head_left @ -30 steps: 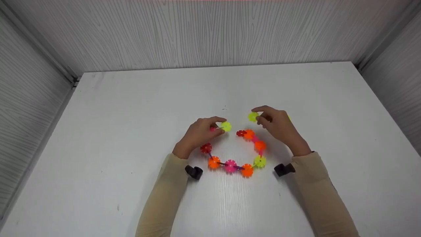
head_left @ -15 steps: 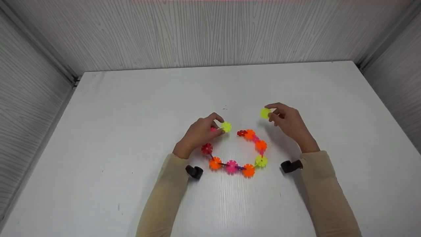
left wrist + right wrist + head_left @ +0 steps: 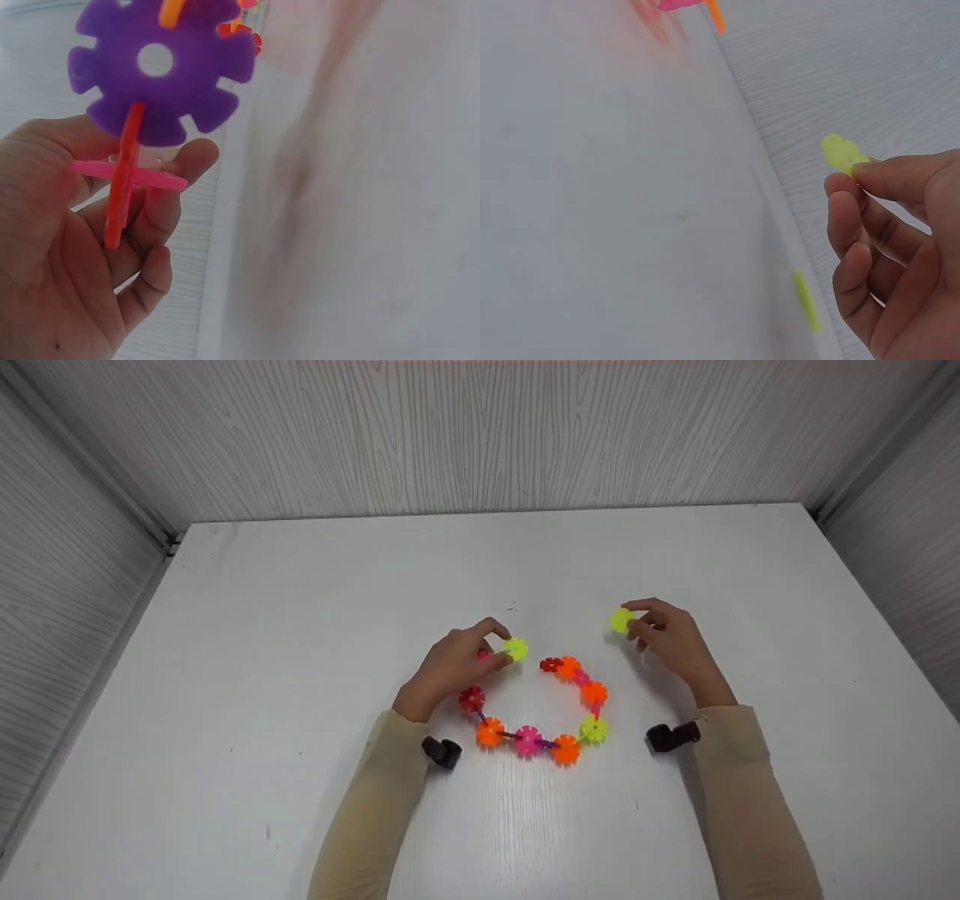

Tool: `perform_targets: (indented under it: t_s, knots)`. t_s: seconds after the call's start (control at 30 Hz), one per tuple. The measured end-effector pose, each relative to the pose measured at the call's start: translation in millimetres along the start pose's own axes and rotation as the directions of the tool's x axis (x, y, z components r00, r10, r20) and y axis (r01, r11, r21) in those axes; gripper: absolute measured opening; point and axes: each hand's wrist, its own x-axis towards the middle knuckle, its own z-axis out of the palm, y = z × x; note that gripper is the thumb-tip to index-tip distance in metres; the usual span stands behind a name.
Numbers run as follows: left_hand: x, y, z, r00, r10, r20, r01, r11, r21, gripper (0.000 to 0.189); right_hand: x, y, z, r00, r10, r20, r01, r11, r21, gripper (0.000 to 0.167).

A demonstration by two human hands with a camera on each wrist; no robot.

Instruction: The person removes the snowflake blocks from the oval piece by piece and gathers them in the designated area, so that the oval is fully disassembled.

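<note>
My left hand (image 3: 456, 664) grips one end of a chain of notched plastic discs. A yellow notched disc (image 3: 516, 649) is at its fingertips, and a pink disc (image 3: 161, 178) shows edge-on between the fingers in the left wrist view. A red disc (image 3: 120, 184) and a purple disc (image 3: 187, 75) link on from there. The rest of the chain curves over the table through orange discs (image 3: 490, 732) to a red disc (image 3: 551, 664) at its other end. To the right, my right hand (image 3: 670, 641) pinches a loose yellow disc (image 3: 843, 154) between thumb and index finger.
Another yellow piece (image 3: 806, 301) lies on the white table (image 3: 300, 622) beside the right hand, hidden in the head view. Pale wood-grain panels (image 3: 480, 435) stand behind and at both sides. Each wrist wears a black camera (image 3: 442, 752).
My right hand has moved right, away from the left hand and the chain, carrying the yellow disc. My left hand and the chain have stayed nearly still.
</note>
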Motion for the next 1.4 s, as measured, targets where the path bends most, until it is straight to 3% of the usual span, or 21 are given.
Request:
perform_targets:
  t_s: [0.4,0.97,1.4]
  knots:
    - [1.4,0.1,-1.1,1.000,-0.009,0.020,0.009,1.000,-0.001,0.034,1.2,13.3,-5.7,0.995,0.090,0.039,-0.092,0.993,0.067,0.035]
    - [-1.3,2.3,-1.9,0.999,-0.033,0.042,0.034,0.999,-0.011,0.035,2.7,18.2,-4.0,0.980,0.188,0.064,-0.191,0.981,0.035,0.036]
    - [-0.3,0.9,-1.6,0.999,-0.015,0.031,0.016,1.000,-0.020,0.033,2.3,18.8,-4.1,0.988,0.140,0.062,-0.140,0.990,-0.004,0.037]
